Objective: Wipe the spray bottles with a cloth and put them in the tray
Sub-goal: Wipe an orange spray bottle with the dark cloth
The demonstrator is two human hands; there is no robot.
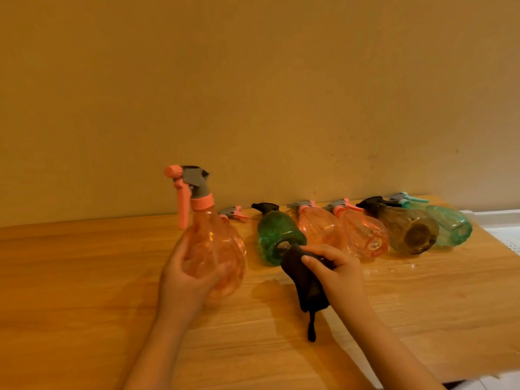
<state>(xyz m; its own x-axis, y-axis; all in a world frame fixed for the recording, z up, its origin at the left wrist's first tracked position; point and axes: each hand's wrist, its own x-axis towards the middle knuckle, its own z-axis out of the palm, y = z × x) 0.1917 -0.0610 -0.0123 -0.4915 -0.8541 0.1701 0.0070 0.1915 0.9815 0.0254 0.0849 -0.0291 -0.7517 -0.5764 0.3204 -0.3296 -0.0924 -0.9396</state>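
Note:
My left hand (187,273) grips a clear pink spray bottle (216,243) by its round body and holds it upright above the wooden table (84,277); its pink and grey trigger head points left. My right hand (334,267) clutches a dark cloth (305,288) just right of that bottle, with the cloth's end hanging down. Several more bottles lie on their sides along the wall: a green bottle (277,235), two pink bottles (320,230) (364,235), a brown bottle (408,229) and a teal bottle (447,225).
Another pink and grey trigger head (233,213) shows behind the held bottle. A white tray (503,229) lies at the table's right end, partly out of view. A plain wall stands right behind the row of bottles.

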